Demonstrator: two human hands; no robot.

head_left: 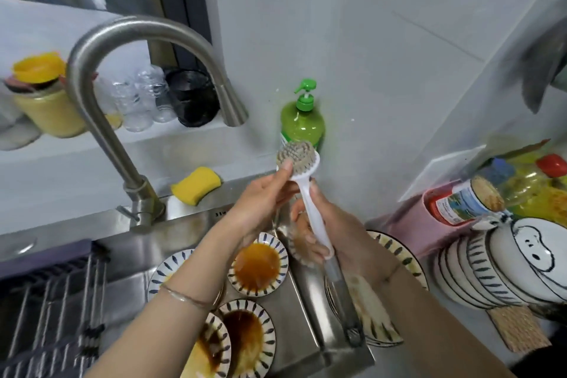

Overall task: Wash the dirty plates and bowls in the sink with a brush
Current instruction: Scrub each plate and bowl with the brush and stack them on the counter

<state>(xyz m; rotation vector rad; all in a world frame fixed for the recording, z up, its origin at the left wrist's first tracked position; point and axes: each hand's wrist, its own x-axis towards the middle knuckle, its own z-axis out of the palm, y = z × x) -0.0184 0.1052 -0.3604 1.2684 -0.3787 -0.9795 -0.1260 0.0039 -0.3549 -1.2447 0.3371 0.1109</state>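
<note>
While the brush [307,204] is held up over the sink [184,241], nothing is being scrubbed yet. At the far left, a wire rack [61,301] is seen at the sink's left side, and a jar with a yellow lid [46,104] is kept on the ledge behind it. Next, a big bent tap [101,77] is seen, with a yellow sponge [196,184] laid just beside its foot. Down in the sink, striped plates [257,264] smeared with brown sauce are piled, some partly on top of others.

In the middle, the round bristle head of the brush is pinched by the left hand [260,202], with the thumb pressed on the bristles. A green soap bottle [302,123] is stood against the wall right behind the brush. The white handle is gripped by the right hand [333,225], fingers curled round it. Under the right arm, more dirty plates [395,250] are partly hidden. At the far right, a row of striped bowls [478,270] is laid on its side on the counter.
</note>
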